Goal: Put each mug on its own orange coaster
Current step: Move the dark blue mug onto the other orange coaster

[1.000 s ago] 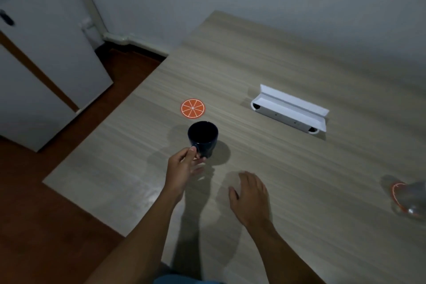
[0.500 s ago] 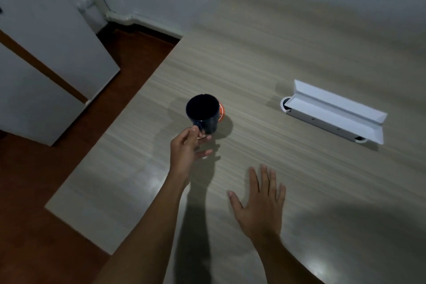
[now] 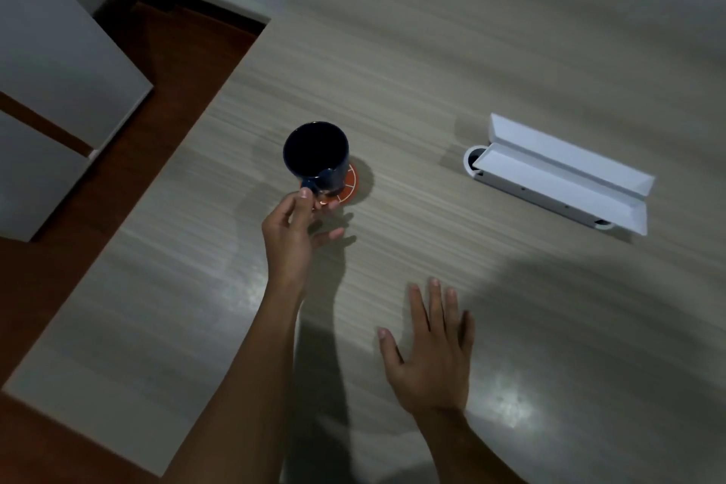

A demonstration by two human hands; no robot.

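Note:
A dark blue mug [image 3: 316,155] stands upright on the orange coaster [image 3: 348,187], whose right and near rim show from under it. My left hand [image 3: 292,234] pinches the mug's handle between thumb and forefinger, the other fingers spread loose. My right hand [image 3: 432,350] lies flat and open on the table [image 3: 432,63], nearer to me and to the right of the mug, holding nothing. No other mug or coaster is in view.
A white open box with a raised lid [image 3: 558,179] lies on the table to the right of the mug. The table's left edge drops to a red-brown floor [image 3: 129,153], with a grey cabinet [image 3: 51,63] beyond it.
My left hand carried the mug away from me onto the orange coaster and lowered it there. The view shifted, so the clear cup at the right edge is out of sight.

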